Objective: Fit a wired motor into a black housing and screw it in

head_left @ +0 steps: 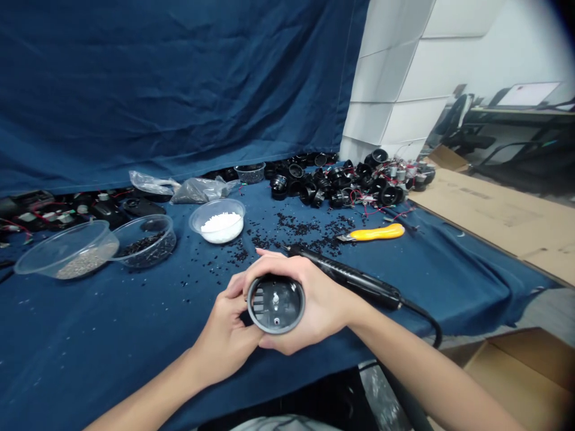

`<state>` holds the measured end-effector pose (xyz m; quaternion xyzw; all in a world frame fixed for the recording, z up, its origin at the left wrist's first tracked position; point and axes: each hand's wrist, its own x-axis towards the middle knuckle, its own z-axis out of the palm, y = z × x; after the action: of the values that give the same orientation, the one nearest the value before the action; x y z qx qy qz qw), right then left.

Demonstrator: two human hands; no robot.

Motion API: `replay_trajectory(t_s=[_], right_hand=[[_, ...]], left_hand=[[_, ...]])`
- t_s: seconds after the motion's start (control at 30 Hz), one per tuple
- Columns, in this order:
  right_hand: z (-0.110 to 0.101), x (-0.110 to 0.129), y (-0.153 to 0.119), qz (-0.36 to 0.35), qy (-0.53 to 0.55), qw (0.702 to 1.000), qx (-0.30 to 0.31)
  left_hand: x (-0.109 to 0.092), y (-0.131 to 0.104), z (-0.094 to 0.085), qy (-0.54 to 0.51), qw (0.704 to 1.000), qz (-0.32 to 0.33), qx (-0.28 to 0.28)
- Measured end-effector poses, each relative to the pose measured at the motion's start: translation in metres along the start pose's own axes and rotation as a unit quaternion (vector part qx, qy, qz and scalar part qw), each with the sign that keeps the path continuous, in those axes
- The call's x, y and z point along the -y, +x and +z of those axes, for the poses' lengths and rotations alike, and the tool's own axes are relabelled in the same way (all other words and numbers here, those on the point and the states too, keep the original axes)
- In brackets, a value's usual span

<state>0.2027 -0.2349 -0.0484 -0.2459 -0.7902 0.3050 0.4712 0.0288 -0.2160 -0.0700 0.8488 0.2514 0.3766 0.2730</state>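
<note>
Round black part held between two hands, its far side hidden

The left hand (pixel 231 329) and right hand (pixel 314 299) grip the round black part (pixel 276 304) above the blue cloth (pixel 135 371), near its front edge. The open end shows; the fingers hide its outer wall. Some left fingertips are concealed. The black corded tool (pixel 354 278) lies partly behind the right hand, its cord running out of clear sight.

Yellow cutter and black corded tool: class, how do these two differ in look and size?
The yellow cutter has a flat metal blade; the black tool has a narrow tip. The cutter is shorter and cordless, while the black tool is longer and trails a cord. Both lie on the blue cloth.
</note>
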Motion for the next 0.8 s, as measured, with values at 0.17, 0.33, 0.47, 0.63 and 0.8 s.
replay_trajectory(t_s=[0.17,0.33,0.47,0.63,0.8], right_hand=[[-0.0087,0.0017,0.0013,-0.007,0.051,0.996,0.074],[-0.0117,0.0005,0.0032,-0.012,0.087,0.985,0.148],[-0.0112,-0.0004,0.0014,-0.013,0.066,0.987,0.147],[-0.0091,-0.0003,-0.0030,-0.017,-0.015,0.993,0.112],[-0.0046,0.0000,-0.0061,-0.042,-0.081,0.993,0.071]], left_hand=[[-0.0021,-0.0006,0.0039,-0.057,0.998,-0.014,0.030],[0.0018,-0.0027,0.0039,-0.065,0.996,-0.016,0.053],[0.0035,-0.0026,0.0027,-0.078,0.995,-0.003,0.062],[0.0046,0.0012,0.0018,-0.088,0.994,0.045,0.049],[0.0048,0.0033,0.0008,-0.081,0.992,0.091,0.036]])
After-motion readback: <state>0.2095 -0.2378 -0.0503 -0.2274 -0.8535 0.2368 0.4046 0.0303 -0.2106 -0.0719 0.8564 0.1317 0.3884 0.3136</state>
